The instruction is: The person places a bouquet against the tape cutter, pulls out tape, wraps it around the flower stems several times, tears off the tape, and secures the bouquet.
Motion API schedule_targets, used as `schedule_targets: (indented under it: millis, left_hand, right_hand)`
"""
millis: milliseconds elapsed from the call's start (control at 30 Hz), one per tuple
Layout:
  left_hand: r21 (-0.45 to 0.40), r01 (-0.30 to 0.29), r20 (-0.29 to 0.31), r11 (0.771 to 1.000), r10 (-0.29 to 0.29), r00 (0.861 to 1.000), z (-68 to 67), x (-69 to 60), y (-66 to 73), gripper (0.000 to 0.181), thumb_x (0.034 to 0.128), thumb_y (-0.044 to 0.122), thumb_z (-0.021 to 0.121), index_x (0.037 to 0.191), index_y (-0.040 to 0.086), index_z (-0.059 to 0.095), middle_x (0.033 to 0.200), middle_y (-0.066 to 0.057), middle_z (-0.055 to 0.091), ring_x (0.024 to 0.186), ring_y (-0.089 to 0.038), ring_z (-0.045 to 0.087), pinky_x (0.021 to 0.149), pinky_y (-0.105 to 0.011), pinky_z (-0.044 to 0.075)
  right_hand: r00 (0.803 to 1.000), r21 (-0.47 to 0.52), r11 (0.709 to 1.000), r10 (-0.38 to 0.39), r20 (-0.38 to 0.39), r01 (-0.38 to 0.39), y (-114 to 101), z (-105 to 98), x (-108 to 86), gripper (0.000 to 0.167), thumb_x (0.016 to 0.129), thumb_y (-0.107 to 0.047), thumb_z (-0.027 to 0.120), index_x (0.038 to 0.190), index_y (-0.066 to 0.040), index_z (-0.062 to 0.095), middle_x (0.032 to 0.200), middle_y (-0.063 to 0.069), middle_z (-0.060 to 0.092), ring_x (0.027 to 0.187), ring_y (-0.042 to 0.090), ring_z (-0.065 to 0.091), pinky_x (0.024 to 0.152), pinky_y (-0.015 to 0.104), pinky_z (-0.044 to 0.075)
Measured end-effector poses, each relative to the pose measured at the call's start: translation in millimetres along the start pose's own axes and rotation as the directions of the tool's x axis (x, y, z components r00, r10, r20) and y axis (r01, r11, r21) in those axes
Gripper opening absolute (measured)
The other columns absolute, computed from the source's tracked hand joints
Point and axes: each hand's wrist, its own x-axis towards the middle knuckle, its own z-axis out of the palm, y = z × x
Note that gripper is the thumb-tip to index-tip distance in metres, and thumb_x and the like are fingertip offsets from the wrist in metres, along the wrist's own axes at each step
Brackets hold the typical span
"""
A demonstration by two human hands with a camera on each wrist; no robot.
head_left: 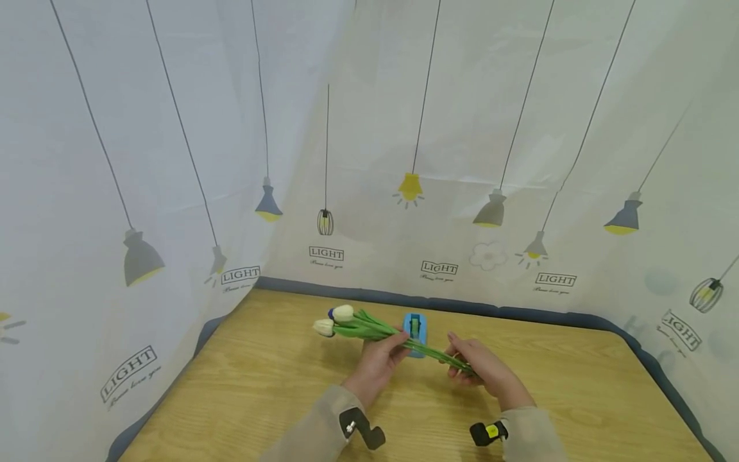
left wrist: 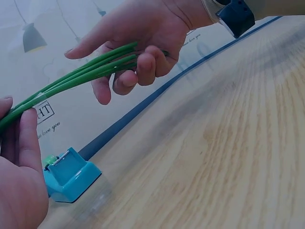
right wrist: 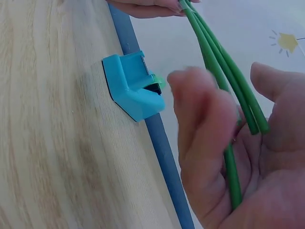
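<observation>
A small bunch of artificial tulips [head_left: 343,313] with white heads and green stems lies slantwise above the table, heads to the left. A bit of dark blue shows behind one head. My left hand [head_left: 379,364] pinches the stems [left wrist: 71,82] around mid-length, where a clear shiny band shows. Around the lower stem ends, the fingers of my right hand [head_left: 476,364] curl loosely; its thumb stands away. In the right wrist view one longer stem [right wrist: 232,176] runs between those fingers and the palm. A blue tape dispenser [head_left: 416,321] with a green roll stands just beyond the hands.
The wooden table [head_left: 260,378] is bordered at the back and sides by a dark blue edge [head_left: 508,312]. Behind it hangs a pale curtain [head_left: 369,141] printed with lamps. Each wrist carries a black strapped-on device [head_left: 360,428].
</observation>
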Motion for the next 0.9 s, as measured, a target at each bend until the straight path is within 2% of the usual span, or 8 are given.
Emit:
schedule_targets:
  millis: [133,233,367,500,600,700,800,900]
  left_hand:
    - [0.013,0.018,0.007,1.0,-0.018,1.0,0.4,0.3,-0.6,0.01,0.0987,-0.002,0.07,0.097,0.007,0.072,0.088,0.0,0.076,0.078,-0.008,0.075,0.075,-0.02,0.065]
    - [0.042,0.042,0.005,0.998,-0.042,0.999,1.9,-1.0,-0.6,0.009,0.0984,-0.002,0.071,0.098,0.007,0.072,0.088,0.0,0.076,0.079,-0.008,0.075,0.075,-0.02,0.065]
    - [0.073,0.047,-0.004,0.996,-0.046,0.999,3.0,-3.1,-0.9,0.006,0.0984,0.0,0.071,0.1,0.005,0.07,0.089,-0.001,0.076,0.082,-0.01,0.075,0.076,-0.021,0.066]
    - [0.076,0.036,-0.008,0.996,-0.035,0.999,3.1,-3.4,-1.4,0.009,0.0972,0.001,0.074,0.104,0.001,0.069,0.09,-0.001,0.075,0.084,-0.011,0.076,0.078,-0.021,0.066]
    - [0.086,0.034,-0.001,0.996,-0.034,0.999,3.3,-3.3,-1.3,0.007,0.0973,0.001,0.074,0.101,0.004,0.068,0.09,0.0,0.075,0.084,-0.01,0.076,0.078,-0.021,0.066]
    - [0.097,0.035,0.005,0.995,-0.036,0.999,3.3,-3.7,-1.0,0.008,0.0976,0.001,0.073,0.098,0.007,0.068,0.089,0.0,0.075,0.084,-0.01,0.076,0.078,-0.021,0.066]
    - [0.094,0.038,0.006,0.995,-0.038,0.999,4.1,-4.9,0.9,0.008,0.0978,0.0,0.073,0.097,0.007,0.069,0.089,0.0,0.076,0.083,-0.01,0.076,0.076,-0.02,0.066]
    - [0.089,0.042,0.009,0.995,-0.043,0.999,4.3,-5.1,2.7,0.008,0.0981,0.0,0.072,0.096,0.007,0.07,0.088,0.0,0.076,0.081,-0.009,0.076,0.075,-0.019,0.065]
  right_hand:
    - [0.999,-0.016,1.0,0.009,-0.033,-0.009,-1,6,2.3,0.072,0.112,-0.059,0.039,0.113,0.006,0.07,0.079,0.004,0.071,0.057,0.009,0.067,0.055,0.024,0.063]
    - [0.999,-0.035,0.999,0.001,-0.032,-0.002,-2,10,3.9,0.065,0.114,-0.053,0.04,0.112,0.005,0.071,0.081,0.005,0.073,0.059,0.011,0.069,0.057,0.027,0.064]
    - [1.0,-0.062,0.998,-0.016,-0.01,0.016,-3,15,5.0,0.065,0.113,-0.052,0.043,0.113,0.007,0.071,0.08,0.005,0.073,0.057,0.01,0.069,0.055,0.026,0.063]
    - [0.999,-0.074,0.997,-0.021,0.028,0.023,-4,17,5.1,0.071,0.112,-0.057,0.043,0.114,0.008,0.072,0.081,0.007,0.074,0.055,0.007,0.066,0.051,0.022,0.058]
    - [0.999,-0.076,0.997,-0.021,0.051,0.025,-4,18,4.9,0.071,0.112,-0.057,0.041,0.112,0.007,0.073,0.075,0.004,0.071,0.05,0.004,0.059,0.047,0.019,0.051]
    - [0.997,-0.084,0.996,-0.033,0.076,0.039,-3,18,5.1,0.069,0.114,-0.054,0.038,0.108,0.005,0.074,0.063,-0.004,0.058,0.045,0.002,0.04,0.042,0.017,0.038]
    - [0.995,-0.105,0.993,-0.047,0.087,0.056,-2,17,6.2,0.061,0.117,-0.045,0.037,0.103,0.001,0.074,0.058,-0.009,0.043,0.045,0.004,0.024,0.041,0.017,0.025]
    - [0.994,-0.137,0.988,-0.065,0.086,0.076,-2,17,7.9,0.054,0.117,-0.037,0.038,0.099,0.003,0.07,0.058,-0.009,0.04,0.046,0.006,0.022,0.043,0.019,0.024]
